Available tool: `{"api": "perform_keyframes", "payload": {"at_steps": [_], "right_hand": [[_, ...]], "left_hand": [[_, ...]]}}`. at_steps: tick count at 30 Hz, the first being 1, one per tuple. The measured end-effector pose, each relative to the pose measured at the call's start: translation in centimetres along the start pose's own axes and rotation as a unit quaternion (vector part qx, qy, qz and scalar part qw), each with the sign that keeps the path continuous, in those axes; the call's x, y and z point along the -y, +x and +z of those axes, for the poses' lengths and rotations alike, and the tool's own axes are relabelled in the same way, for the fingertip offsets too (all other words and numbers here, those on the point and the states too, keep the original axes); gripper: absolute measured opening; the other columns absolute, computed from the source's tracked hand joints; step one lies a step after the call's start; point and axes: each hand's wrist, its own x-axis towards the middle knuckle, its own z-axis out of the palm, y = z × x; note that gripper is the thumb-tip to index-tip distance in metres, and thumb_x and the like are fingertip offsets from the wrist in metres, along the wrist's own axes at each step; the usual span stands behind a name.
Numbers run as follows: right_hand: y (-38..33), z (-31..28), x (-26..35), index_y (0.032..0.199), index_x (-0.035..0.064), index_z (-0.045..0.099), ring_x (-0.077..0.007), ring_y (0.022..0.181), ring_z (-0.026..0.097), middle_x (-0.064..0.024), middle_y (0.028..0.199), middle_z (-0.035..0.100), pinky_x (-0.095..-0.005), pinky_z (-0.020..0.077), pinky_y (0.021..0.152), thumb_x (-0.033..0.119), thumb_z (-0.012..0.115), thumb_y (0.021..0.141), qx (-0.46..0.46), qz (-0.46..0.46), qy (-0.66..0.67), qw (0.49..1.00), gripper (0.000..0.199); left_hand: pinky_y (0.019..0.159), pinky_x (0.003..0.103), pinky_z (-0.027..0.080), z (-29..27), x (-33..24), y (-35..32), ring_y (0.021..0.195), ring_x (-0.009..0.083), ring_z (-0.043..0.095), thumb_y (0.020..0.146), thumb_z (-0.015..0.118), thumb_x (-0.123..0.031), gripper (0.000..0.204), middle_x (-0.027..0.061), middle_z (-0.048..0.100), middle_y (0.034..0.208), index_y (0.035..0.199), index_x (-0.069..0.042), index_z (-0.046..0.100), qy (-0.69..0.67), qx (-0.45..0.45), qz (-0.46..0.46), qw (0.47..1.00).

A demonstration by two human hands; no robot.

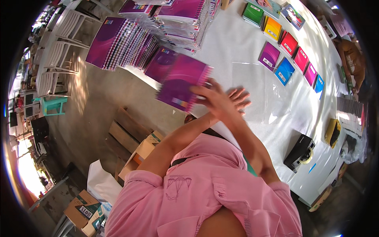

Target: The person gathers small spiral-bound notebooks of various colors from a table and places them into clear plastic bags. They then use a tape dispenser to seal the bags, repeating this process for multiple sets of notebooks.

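Observation:
My forearms cross in front of me. My right hand [213,96] reaches over to the left and grips the wire-bound edge of a purple spiral notebook [183,81], which is slightly blurred. Under the right wrist, my left hand [239,100] comes out on the right with its fingers spread, over the white table [252,122], and nothing shows in it. Behind the held notebook lies another purple notebook [161,63], partly covered by it. A row of purple spiral notebooks [114,45] stands packed together at the table's left edge.
Tall stacks of wrapped notebooks [181,21] rise at the back. Small colourful notebooks [285,71] lie in rows at the far right. A black tape dispenser [299,152] sits on the right. Cardboard boxes [83,211], a wooden pallet [124,132] and white plastic chairs [69,27] are on the left.

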Motion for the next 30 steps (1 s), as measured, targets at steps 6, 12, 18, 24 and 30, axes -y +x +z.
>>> {"api": "perform_keyframes", "payload": {"at_steps": [6,12,18,24,30], "right_hand": [[11.6,4.7,-4.2,0.126,-0.0061,0.037,-0.0222,0.102,0.058,-0.0115,0.112,0.055,-0.0362,0.0511,0.083,0.014,0.077,0.076,-0.021,-0.089,-0.022,0.996,0.067],[4.2,-8.4,-2.2,0.097,0.0020,0.062,-0.0316,0.094,0.058,-0.0132,0.101,0.057,-0.0365,0.0479,0.082,-0.006,0.061,0.076,-0.269,-0.392,-0.445,0.759,0.022],[-7.9,-24.3,-6.0,0.119,0.0100,0.053,-0.0327,0.110,0.047,-0.0125,0.121,0.049,-0.0451,0.0376,0.089,0.009,0.071,0.076,-0.485,-0.230,-0.637,0.553,0.047],[-10.3,-25.5,-8.0,0.127,0.0117,0.050,-0.0314,0.117,0.043,-0.0116,0.130,0.044,-0.0459,0.0355,0.092,0.016,0.076,0.072,-0.436,-0.229,-0.632,0.599,0.061],[-9.4,-25.3,-9.1,0.126,0.0130,0.053,-0.0320,0.120,0.042,-0.0131,0.133,0.046,-0.0470,0.0336,0.096,0.016,0.077,0.071,-0.448,-0.222,-0.655,0.567,0.059]], "left_hand": [[0.110,0.049,0.021,0.3,-0.2,0.9,0.138,0.0303,0.026,0.084,0.061,-0.039,0.051,0.0067,0.038,0.143,0.130,-0.018,0.052,-0.499,-0.104,-0.057,0.858],[0.109,0.057,0.020,-0.2,2.2,0.0,0.137,0.0298,0.028,0.080,0.066,-0.035,0.053,0.0048,0.045,0.140,0.129,-0.018,0.055,-0.467,0.009,-0.042,0.883],[0.106,0.062,0.024,-1.4,5.9,0.8,0.138,0.0277,0.028,0.076,0.073,-0.036,0.058,-0.0025,0.041,0.143,0.130,-0.030,0.054,-0.455,0.050,0.057,0.887],[0.106,0.062,0.025,-1.1,7.8,0.5,0.137,0.0297,0.028,0.072,0.076,-0.030,0.063,-0.0035,0.039,0.145,0.131,-0.030,0.053,-0.457,0.099,0.060,0.882],[0.106,0.063,0.023,-5.6,13.1,-2.3,0.137,0.0312,0.030,0.076,0.071,-0.024,0.057,-0.0039,0.038,0.146,0.130,-0.028,0.054,-0.311,0.033,-0.099,0.945]]}}
